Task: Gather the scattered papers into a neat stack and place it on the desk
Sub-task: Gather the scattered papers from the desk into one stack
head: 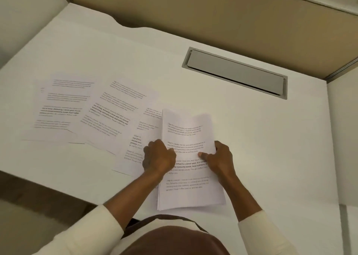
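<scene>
**Q:** What portion of the task does the figure show as complete?

**A:** Part of it. A partial stack [188,169] of printed sheets is held near the front edge of the white tabletop [251,138]. Its far end bows upward, and along its left and bottom edges the sheets are visibly offset, so it is not yet squared.

**Q:** How are the hands placed?

**A:** The left hand [157,158] is curled closed around the stack's left edge. The right hand [219,158] pinches the right edge, thumb pressed on the top page and fingers underneath. Both are shut on the same stack.

**Q:** What remains?

**A:** Loose sheets [108,113] still lie flat to the left, fanned and overlapping. At least three show; the exact count cannot be told. The nearest one [135,144] lies partly beneath the left hand and the stack. By judgement, these must be collected, the edges aligned, and the stack laid flat.

**Q:** Is anything else on the surface?

**A:** Only a grey cable hatch [235,72] set into the tabletop, well apart from the papers.
</scene>
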`<action>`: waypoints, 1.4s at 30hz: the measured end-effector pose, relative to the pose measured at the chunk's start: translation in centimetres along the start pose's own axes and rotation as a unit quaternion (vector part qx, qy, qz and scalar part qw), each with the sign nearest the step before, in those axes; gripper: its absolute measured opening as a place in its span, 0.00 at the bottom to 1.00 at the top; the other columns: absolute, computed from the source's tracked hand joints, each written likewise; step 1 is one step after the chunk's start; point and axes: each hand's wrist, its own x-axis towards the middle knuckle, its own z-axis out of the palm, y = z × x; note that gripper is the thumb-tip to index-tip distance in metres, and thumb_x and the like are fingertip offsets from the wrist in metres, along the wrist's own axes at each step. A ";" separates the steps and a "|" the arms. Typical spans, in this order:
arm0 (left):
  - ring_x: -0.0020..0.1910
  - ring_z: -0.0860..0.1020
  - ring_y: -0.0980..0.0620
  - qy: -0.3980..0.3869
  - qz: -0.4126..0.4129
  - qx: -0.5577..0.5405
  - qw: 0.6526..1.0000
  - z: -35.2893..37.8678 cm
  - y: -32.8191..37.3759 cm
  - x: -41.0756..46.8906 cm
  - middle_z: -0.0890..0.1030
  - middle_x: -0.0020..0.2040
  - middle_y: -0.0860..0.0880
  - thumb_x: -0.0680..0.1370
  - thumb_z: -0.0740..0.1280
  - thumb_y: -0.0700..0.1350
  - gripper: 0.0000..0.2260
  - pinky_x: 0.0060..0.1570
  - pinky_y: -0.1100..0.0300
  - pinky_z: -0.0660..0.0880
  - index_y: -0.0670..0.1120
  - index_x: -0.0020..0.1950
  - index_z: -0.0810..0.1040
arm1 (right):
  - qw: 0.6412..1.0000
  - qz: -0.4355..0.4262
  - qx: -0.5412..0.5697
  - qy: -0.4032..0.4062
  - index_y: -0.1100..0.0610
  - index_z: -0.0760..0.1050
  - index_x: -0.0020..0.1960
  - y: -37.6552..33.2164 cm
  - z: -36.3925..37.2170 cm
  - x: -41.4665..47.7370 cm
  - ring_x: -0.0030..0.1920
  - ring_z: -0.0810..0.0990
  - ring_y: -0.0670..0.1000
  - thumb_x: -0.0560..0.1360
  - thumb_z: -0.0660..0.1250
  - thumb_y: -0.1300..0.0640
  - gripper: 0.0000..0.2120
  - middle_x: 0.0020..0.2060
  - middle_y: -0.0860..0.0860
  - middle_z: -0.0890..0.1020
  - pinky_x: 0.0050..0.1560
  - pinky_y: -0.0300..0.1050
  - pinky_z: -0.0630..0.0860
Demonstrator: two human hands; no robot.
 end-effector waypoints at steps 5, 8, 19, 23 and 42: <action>0.76 0.63 0.39 0.010 -0.059 0.059 0.996 0.8 -3.7 -2.7 0.67 0.75 0.39 0.85 0.64 0.53 0.21 0.74 0.44 0.66 0.42 0.74 0.70 | 0.993 -0.006 -0.118 0.008 0.54 0.78 0.66 1.4 3.6 -2.3 0.62 0.83 0.59 0.76 0.77 0.50 0.22 0.61 0.52 0.85 0.63 0.59 0.81; 0.76 0.60 0.42 0.014 -0.064 -0.047 0.997 1.2 -4.7 -3.7 0.61 0.75 0.41 0.82 0.71 0.56 0.28 0.71 0.46 0.71 0.42 0.75 0.67 | 0.973 -0.037 -0.218 0.062 0.57 0.74 0.69 1.9 5.1 -3.6 0.68 0.75 0.60 0.77 0.76 0.47 0.26 0.64 0.57 0.77 0.65 0.59 0.77; 0.72 0.72 0.40 0.037 -0.096 -0.138 0.985 -0.4 -4.5 -2.9 0.69 0.73 0.40 0.69 0.84 0.57 0.45 0.72 0.41 0.74 0.43 0.75 0.64 | 0.975 -0.045 -0.208 0.069 0.55 0.69 0.70 0.7 6.6 -4.7 0.67 0.74 0.61 0.72 0.81 0.50 0.33 0.66 0.57 0.73 0.63 0.61 0.77; 0.73 0.70 0.39 0.037 -0.104 -0.129 0.985 -0.9 -4.6 -2.9 0.75 0.72 0.41 0.72 0.82 0.53 0.40 0.75 0.41 0.69 0.44 0.75 0.63 | 0.986 -0.008 -0.150 0.070 0.53 0.65 0.70 0.2 6.3 -5.0 0.60 0.83 0.60 0.72 0.80 0.56 0.33 0.62 0.53 0.81 0.69 0.58 0.68; 0.66 0.82 0.42 0.081 0.095 -0.023 0.992 -6.8 -4.0 2.5 0.82 0.69 0.43 0.85 0.68 0.45 0.18 0.62 0.45 0.83 0.43 0.74 0.77 | 0.990 0.017 0.107 0.092 0.49 0.76 0.50 -3.4 8.5 -4.4 0.51 0.87 0.58 0.73 0.80 0.61 0.14 0.48 0.48 0.86 0.56 0.59 0.85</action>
